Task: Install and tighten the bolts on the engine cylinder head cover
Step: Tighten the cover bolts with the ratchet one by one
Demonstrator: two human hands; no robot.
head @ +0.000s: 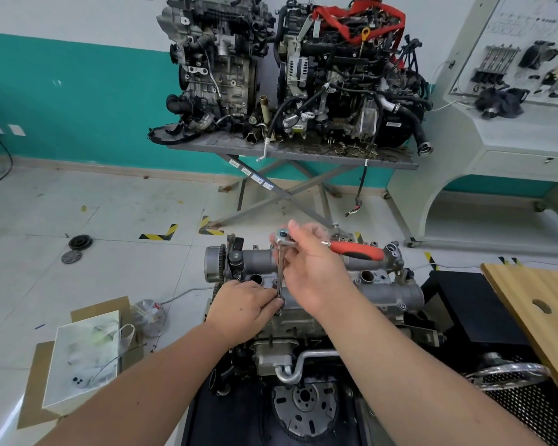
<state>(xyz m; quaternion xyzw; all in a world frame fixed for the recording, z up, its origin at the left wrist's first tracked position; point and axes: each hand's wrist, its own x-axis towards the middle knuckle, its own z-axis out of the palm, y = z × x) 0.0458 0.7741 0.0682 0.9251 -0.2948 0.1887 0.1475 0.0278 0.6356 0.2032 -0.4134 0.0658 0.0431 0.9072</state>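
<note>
A grey cylinder head cover [397,292] tops the engine in front of me. A ratchet wrench [356,249] with a red and black handle stands over it, its long extension bar [281,272] pointing down to a bolt spot at the cover's near edge. My right hand [310,272] grips the ratchet near its head. My left hand [244,305] pinches the lower end of the extension bar where it meets the cover. The bolt itself is hidden under my fingers.
Two engines [287,69] sit on a scissor stand [290,152] by the far wall. A wooden board [535,310] lies at right. Cardboard with a plastic bag [87,352] lies on the floor at left. A training panel cabinet [509,91] stands at right.
</note>
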